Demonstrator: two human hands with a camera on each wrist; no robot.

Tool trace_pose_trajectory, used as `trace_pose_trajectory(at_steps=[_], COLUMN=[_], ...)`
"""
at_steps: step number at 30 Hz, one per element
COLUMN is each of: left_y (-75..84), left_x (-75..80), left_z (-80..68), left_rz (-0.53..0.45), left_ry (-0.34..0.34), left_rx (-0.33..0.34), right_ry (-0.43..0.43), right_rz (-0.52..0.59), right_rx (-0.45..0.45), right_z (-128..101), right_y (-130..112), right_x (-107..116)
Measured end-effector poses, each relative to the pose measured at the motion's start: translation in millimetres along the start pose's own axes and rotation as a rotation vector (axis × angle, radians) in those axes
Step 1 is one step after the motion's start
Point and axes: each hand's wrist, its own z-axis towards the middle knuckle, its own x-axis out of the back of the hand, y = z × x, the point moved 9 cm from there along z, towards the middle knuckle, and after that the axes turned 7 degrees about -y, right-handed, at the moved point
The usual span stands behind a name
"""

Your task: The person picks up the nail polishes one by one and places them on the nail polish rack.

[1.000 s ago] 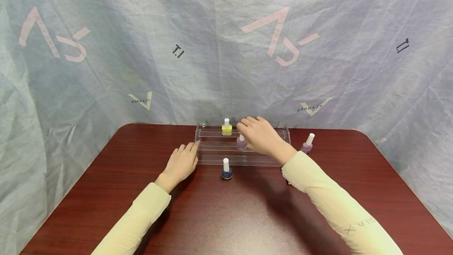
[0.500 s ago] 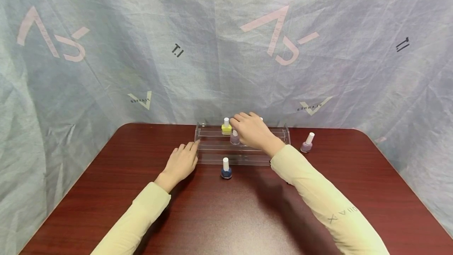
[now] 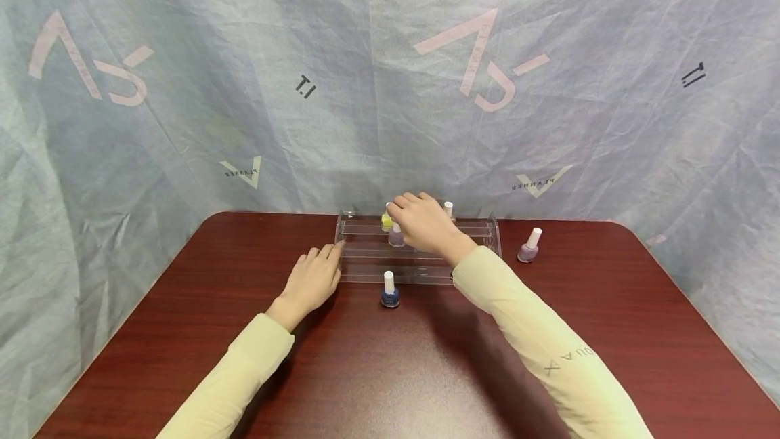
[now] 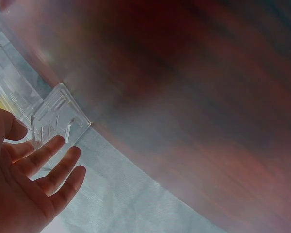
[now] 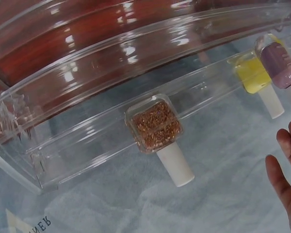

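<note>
My right hand point(image 3: 420, 222) holds a mauve nail polish bottle point(image 3: 396, 237) by its white cap, over the middle of a clear tiered acrylic rack point(image 3: 365, 274). Just behind it, a yellow nail polish bottle point(image 3: 386, 222), partly hidden by the fingers, stands on the top tier. A copper glitter nail polish bottle point(image 5: 155, 126) sits farther right on that tier. My left hand point(image 3: 309, 283) rests at the rack's left end. Its fingers, fairly straight and spread, touch the clear side panel point(image 4: 58, 114) in the left wrist view.
A dark blue nail polish bottle point(image 3: 390, 297) stands on the red-brown table point(image 3: 365, 371) in front of the rack. To the rack's right is another mauve nail polish bottle point(image 3: 527, 251). A grey printed cloth point(image 3: 378, 120) hangs behind the table.
My right hand has moved left along the rack with the mauve nail polish bottle, now covering part of the yellow one. The copper glitter bottle's cap has come into view. My left hand stays put.
</note>
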Motion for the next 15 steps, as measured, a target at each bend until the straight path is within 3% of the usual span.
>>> trace_pose_trajectory(at_steps=[15], left_y=[0.9], left_x=[0.1], left_z=[-0.3], left_rz=[0.005], left_ry=[-0.006], left_rx=[0.002], right_ry=[-0.053], right_rz=[0.004], right_rx=[0.005], right_z=[7.6], right_y=[-9.5], right_x=[-11.6])
